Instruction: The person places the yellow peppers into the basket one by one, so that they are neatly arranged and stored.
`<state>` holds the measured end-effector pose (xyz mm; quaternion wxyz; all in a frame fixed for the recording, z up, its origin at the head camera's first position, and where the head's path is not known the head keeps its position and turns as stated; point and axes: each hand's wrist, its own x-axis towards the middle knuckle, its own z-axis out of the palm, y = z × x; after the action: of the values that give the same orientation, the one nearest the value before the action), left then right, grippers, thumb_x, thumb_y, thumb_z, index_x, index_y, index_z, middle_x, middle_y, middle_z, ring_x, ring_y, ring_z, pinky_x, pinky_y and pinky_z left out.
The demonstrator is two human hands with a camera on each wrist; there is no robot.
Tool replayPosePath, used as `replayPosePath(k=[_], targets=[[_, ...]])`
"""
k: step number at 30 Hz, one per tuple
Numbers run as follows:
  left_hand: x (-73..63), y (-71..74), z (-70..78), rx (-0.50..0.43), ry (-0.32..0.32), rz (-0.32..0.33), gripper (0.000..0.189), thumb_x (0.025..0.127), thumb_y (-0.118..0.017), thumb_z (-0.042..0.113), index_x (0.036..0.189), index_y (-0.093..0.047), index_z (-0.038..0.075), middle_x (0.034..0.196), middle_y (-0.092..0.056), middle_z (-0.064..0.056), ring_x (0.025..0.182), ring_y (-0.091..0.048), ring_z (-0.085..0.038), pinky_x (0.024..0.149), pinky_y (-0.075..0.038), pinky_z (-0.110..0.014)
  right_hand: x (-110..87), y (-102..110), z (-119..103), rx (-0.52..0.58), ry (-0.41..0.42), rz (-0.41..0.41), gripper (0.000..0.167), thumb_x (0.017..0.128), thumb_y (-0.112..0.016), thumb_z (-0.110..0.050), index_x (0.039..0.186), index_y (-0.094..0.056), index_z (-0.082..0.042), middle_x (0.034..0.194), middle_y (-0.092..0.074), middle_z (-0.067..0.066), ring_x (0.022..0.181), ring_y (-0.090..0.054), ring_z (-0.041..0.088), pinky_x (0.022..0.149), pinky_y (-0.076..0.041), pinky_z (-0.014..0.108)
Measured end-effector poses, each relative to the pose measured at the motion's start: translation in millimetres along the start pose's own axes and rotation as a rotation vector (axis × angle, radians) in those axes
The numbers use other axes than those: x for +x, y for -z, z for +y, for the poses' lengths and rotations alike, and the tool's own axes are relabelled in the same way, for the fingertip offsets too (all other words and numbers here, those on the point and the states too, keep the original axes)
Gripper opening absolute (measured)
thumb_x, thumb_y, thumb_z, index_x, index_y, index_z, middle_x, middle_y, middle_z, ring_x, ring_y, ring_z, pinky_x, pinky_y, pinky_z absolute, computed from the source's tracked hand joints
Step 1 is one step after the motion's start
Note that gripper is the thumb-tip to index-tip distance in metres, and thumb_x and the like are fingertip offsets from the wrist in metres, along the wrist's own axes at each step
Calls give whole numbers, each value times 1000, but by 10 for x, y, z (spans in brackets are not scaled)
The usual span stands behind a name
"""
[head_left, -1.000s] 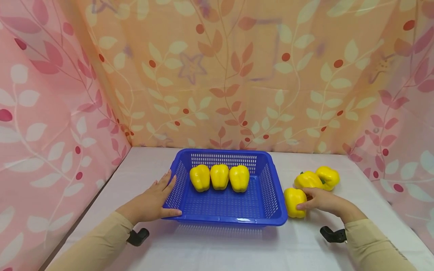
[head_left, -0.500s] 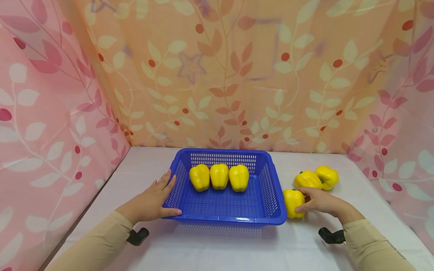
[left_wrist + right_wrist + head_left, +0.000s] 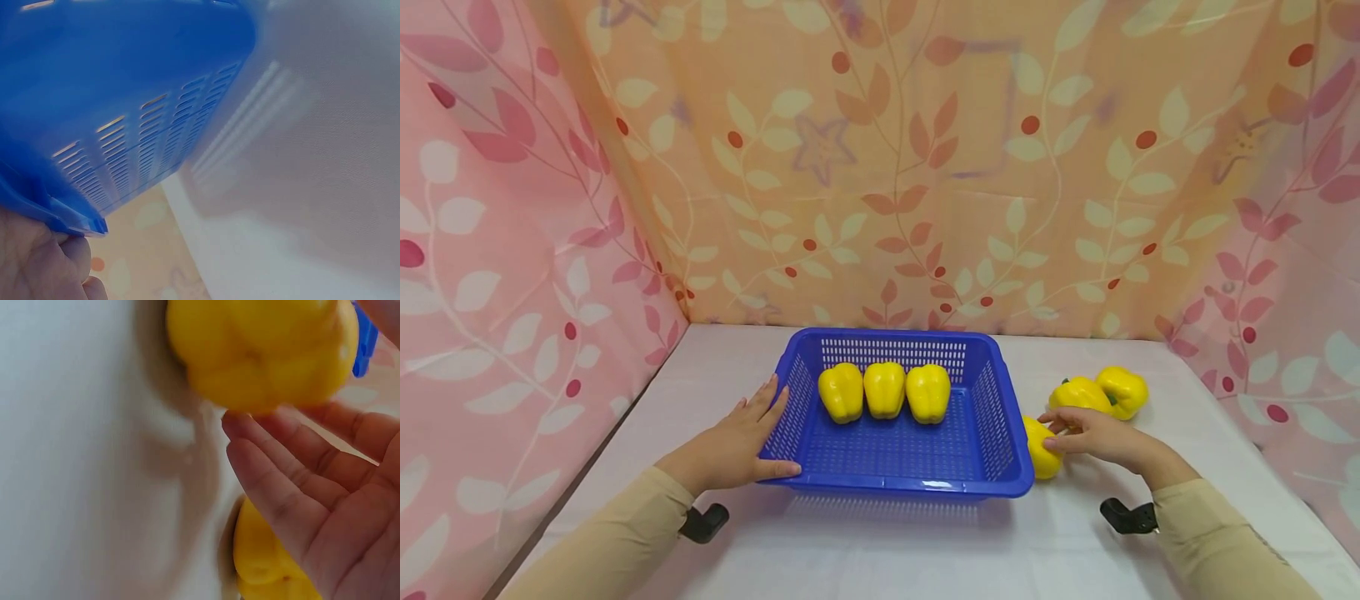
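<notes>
My left hand [image 3: 730, 446] rests with spread fingers on the left rim of a blue slotted plastic basket [image 3: 917, 485]. Its thumb lies at the near left corner, and the left wrist view shows the palm against the rim [image 3: 56, 212]. Three yellow bell peppers [image 3: 885, 392] stand in a row inside. Outside the basket's right wall, another bell pepper [image 3: 1043, 454] sits partly hidden by the rim. My right hand [image 3: 1101, 437] touches that pepper from its right. In the right wrist view, fairly straight fingers [image 3: 269, 478] meet the pepper's edge, with the thumb at the top corner.
Two more yellow bell peppers [image 3: 1082, 396] lie together behind the right hand. A white cloth [image 3: 880, 558] covers the table, with patterned curtains [image 3: 880, 167] at the back and sides. Each wrist carries a black camera mount [image 3: 706, 523].
The pepper at the right hand has shifted slightly left against the basket and turned, its stem now hidden. The right hand has followed it left and risen a little. The left hand stays put.
</notes>
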<state>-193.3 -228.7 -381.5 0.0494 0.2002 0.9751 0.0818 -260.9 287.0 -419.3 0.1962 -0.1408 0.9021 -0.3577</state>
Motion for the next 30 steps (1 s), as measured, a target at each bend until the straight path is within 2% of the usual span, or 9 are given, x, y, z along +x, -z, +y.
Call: replayPosePath(k=[5, 11, 15, 19, 23, 26, 30], targets=[[5, -4, -6, 1, -4, 4, 113, 69, -46, 79, 146, -12, 3, 152, 0, -19, 138, -6, -36, 108, -12, -55, 49, -34, -60, 6, -30, 1, 59, 82, -63, -45, 131, -48, -15, 124, -52, 12, 112, -48, 32, 89, -42, 54], [0, 10, 1, 8, -3, 2, 113, 69, -45, 79, 146, -11, 4, 152, -1, -20, 138, -7, -36, 108, -12, -55, 93, -37, -118, 26, -10, -34, 62, 80, -66, -42, 135, -45, -21, 135, -45, 11, 116, -45, 33, 90, -41, 56], [-5, 15, 7, -1, -4, -2, 112, 70, -47, 77, 146, -11, 4, 152, -1, -20, 138, -6, -36, 108, -12, -55, 94, -31, -132, 16, -2, -55, 58, 80, -66, -41, 132, -49, -21, 132, -47, 11, 113, -47, 31, 89, -41, 56], [-6, 12, 9, -6, -4, -3, 111, 70, -50, 75, 146, -11, 4, 152, -1, -20, 138, -6, -36, 108, -12, -55, 84, -25, -115, 20, -3, -52, 49, 78, -69, -38, 120, -53, -19, 126, -49, 10, 108, -49, 28, 88, -42, 54], [-7, 16, 10, -6, -4, 0, 111, 71, -51, 74, 146, -11, 3, 152, -1, -20, 138, -7, -36, 108, -12, -55, 64, -22, -98, 1, 5, -60, 41, 76, -71, -37, 108, -54, -15, 111, -54, 6, 99, -49, 24, 84, -44, 46], [-6, 16, 13, -7, -4, -1, 111, 71, -51, 74, 146, -11, 4, 152, 0, -19, 138, -6, -36, 108, -12, -55, 40, -28, -90, -2, 12, -80, 39, 78, -70, -35, 107, -55, -14, 101, -55, 5, 96, -47, 24, 80, -42, 39], [-3, 8, 10, -7, -3, -1, 111, 70, -51, 75, 146, -11, 4, 152, 0, -19, 139, -6, -35, 108, -12, -54, 15, -45, -66, 13, 20, -99, 45, 77, -72, -33, 111, -53, -12, 102, -55, 6, 96, -47, 25, 79, -42, 38]])
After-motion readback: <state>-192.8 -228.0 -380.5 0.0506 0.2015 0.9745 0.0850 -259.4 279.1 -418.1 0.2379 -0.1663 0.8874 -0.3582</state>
